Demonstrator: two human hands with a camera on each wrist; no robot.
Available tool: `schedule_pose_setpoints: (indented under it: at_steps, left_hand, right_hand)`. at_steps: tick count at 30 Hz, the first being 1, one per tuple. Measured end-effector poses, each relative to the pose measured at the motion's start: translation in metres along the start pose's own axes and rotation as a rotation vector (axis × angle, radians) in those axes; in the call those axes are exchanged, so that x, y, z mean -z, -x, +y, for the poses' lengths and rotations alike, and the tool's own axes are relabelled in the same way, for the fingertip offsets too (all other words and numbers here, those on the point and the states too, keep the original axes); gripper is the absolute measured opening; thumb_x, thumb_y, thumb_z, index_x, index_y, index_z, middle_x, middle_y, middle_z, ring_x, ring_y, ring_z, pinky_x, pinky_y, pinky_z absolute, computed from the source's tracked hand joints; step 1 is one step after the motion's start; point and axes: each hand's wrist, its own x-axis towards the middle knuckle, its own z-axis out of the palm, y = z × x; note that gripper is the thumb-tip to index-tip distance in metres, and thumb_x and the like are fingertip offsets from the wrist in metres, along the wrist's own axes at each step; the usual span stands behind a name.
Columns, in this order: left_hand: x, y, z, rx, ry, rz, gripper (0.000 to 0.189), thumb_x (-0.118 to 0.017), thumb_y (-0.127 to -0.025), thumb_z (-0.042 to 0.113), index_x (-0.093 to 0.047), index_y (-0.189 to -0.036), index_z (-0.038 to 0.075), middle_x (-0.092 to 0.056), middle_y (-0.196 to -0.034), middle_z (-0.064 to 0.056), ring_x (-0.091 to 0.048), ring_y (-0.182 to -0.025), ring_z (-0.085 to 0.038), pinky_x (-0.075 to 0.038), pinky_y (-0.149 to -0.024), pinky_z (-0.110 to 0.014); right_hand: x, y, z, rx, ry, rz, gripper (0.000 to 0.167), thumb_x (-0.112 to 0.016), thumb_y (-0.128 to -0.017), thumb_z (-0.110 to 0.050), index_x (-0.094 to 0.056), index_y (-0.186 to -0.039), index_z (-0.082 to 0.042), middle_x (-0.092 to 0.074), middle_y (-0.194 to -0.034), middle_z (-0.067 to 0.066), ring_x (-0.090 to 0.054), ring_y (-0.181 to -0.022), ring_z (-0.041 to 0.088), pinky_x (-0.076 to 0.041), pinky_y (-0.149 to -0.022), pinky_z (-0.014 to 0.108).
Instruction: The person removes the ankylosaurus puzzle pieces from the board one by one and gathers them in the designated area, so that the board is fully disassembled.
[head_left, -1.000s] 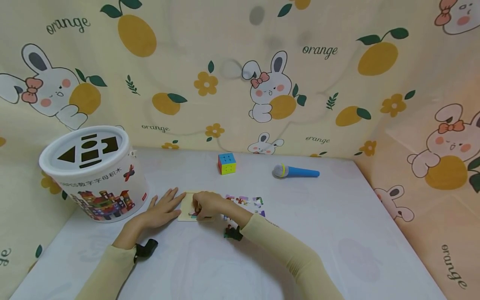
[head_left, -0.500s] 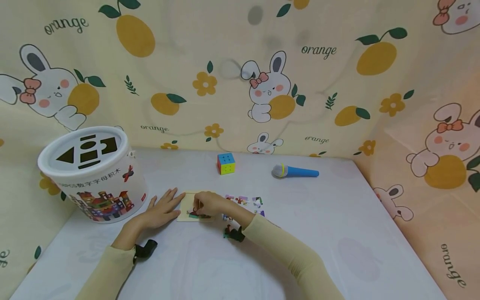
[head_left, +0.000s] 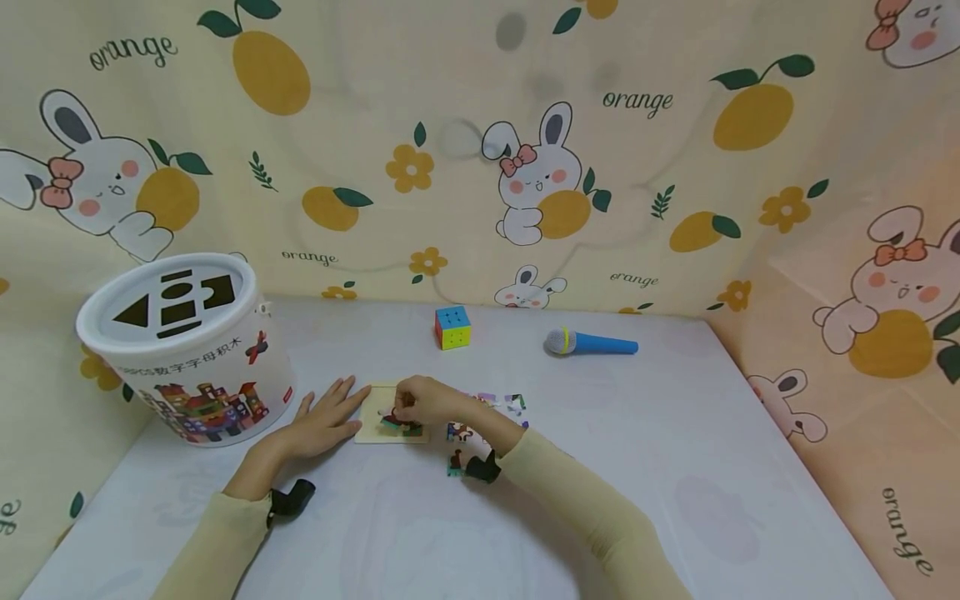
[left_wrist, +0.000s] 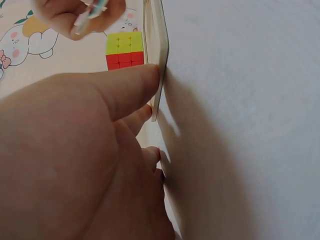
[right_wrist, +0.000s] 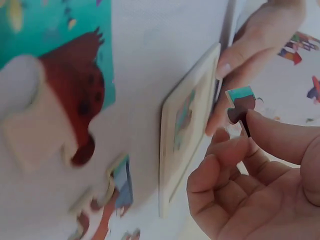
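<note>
A pale wooden puzzle tray (head_left: 367, 435) lies on the table, with a few joined pieces (right_wrist: 184, 120) inside its frame. My left hand (head_left: 330, 421) lies flat with fingers spread, its thumb (left_wrist: 135, 90) and a fingertip touching the tray's left edge. Above the tray, my right hand (head_left: 426, 402) pinches a teal-and-brown jigsaw piece (right_wrist: 243, 102) between thumb and fingers, apart from the pieces below. Loose jigsaw pieces (head_left: 516, 403) are scattered right of the tray, some hidden by the right forearm; a brown-and-teal one (right_wrist: 82, 85) appears large in the right wrist view.
A puzzle cube (head_left: 453, 327) and a blue toy microphone (head_left: 600, 343) lie toward the back. At the left stands a large white bucket (head_left: 202, 367) with a lid of cut-out shapes. A patterned cloth (head_left: 450, 100) hangs behind the table.
My right hand has shifted slightly right and up from the tray, with the jigsaw piece pinched and more of the tray's pieces showing. The left hand stays put.
</note>
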Motion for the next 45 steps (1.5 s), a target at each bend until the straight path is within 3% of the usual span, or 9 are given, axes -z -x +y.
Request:
schedule_pose_setpoints:
  at_steps: [4,9,20,31,39,45]
  left_hand:
    - [0.0,-0.001,0.001,0.015,-0.003,-0.004,0.063,-0.051,-0.103,0.031,-0.028,-0.156,0.003,-0.009,-0.161,-0.031,-0.001,-0.147,-0.051,0.009,-0.107,-0.074]
    - [-0.001,-0.001,0.002,0.029,-0.012,-0.007,0.063,-0.05,-0.104,0.031,-0.028,-0.156,0.004,-0.008,-0.162,-0.029,-0.001,-0.148,-0.049,0.009,-0.109,-0.072]
    - [-0.001,0.001,0.004,0.03,0.026,-0.011,0.063,-0.051,-0.104,0.03,-0.028,-0.156,0.003,-0.007,-0.162,-0.029,0.001,-0.148,-0.049,0.012,-0.109,-0.071]
    - [0.002,0.0,0.006,0.034,0.019,-0.017,0.062,-0.05,-0.104,0.029,-0.027,-0.156,0.004,-0.006,-0.162,-0.029,0.002,-0.148,-0.05,0.012,-0.109,-0.071]
    - [0.002,0.0,0.005,0.028,0.022,-0.014,0.063,-0.051,-0.104,0.03,-0.028,-0.156,0.003,-0.007,-0.162,-0.03,0.001,-0.148,-0.05,0.011,-0.108,-0.072]
    - [0.0,-0.002,0.001,0.037,0.013,-0.018,0.063,-0.051,-0.104,0.03,-0.028,-0.156,0.004,-0.007,-0.162,-0.029,0.001,-0.148,-0.05,0.012,-0.108,-0.072]
  right_hand:
    - [0.008,0.012,0.002,0.005,-0.074,0.0,0.013,-0.062,-0.098,-0.004,-0.06,-0.085,-0.004,-0.057,-0.076,0.0,-0.054,-0.066,0.01,-0.045,-0.059,0.02]
    - [0.022,0.032,0.004,-0.022,-0.179,-0.014,0.012,-0.062,-0.097,-0.001,-0.06,-0.085,0.0,-0.065,-0.073,0.007,-0.063,-0.061,0.017,-0.056,-0.061,0.03]
    - [0.051,0.081,0.027,-0.09,-0.145,-0.069,0.007,-0.063,-0.096,0.0,-0.06,-0.089,-0.002,-0.068,-0.071,0.008,-0.063,-0.058,0.02,-0.057,-0.059,0.035]
    - [0.041,0.119,0.058,-0.146,-0.16,-0.136,0.008,-0.066,-0.091,0.006,-0.061,-0.09,-0.001,-0.067,-0.072,0.006,-0.059,-0.057,0.012,-0.05,-0.054,0.022]
    - [0.032,0.127,0.061,-0.119,-0.178,-0.186,0.008,-0.066,-0.09,0.007,-0.064,-0.091,0.0,-0.068,-0.071,0.007,-0.06,-0.054,0.014,-0.05,-0.052,0.024]
    - [0.027,0.128,0.06,-0.133,-0.172,-0.163,0.009,-0.067,-0.089,0.008,-0.062,-0.094,0.002,-0.067,-0.074,0.006,-0.059,-0.052,0.014,-0.05,-0.05,0.024]
